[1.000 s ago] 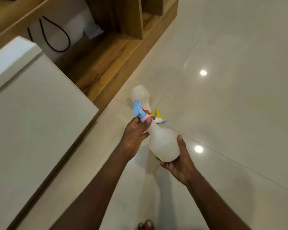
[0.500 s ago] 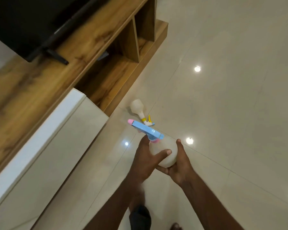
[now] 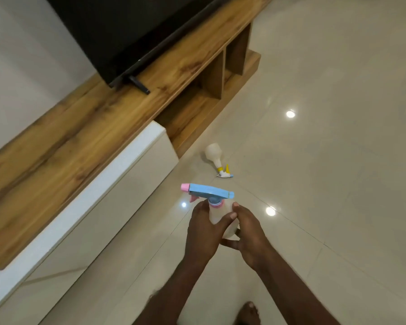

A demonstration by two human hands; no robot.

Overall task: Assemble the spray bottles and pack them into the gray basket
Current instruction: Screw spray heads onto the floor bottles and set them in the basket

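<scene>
Since a second ago the translucent white plastic spray bottle with blue-and-pink trigger head [image 3: 217,207] has come upright, left hand [image 3: 203,231] and right hand [image 3: 249,235] clasping it. Another yellow-collared bottle [image 3: 215,156] lies on the tiled floor [image 3: 326,160]; no basket shows, so packing remains.

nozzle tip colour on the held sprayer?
Pink, on the blue spray head of the held bottle; head view, the only one.

Glossy cream floor tiles [image 3: 326,160] with thin grout lines reflect several round ceiling lights as bright spots. Along the left runs a long wooden TV unit [image 3: 85,127] with open shelf compartments at its far end. A black television [image 3: 127,31] stands on its top. A white cabinet [image 3: 99,198] sits below its front edge. A pale wall [image 3: 21,55] rises behind.
</scene>
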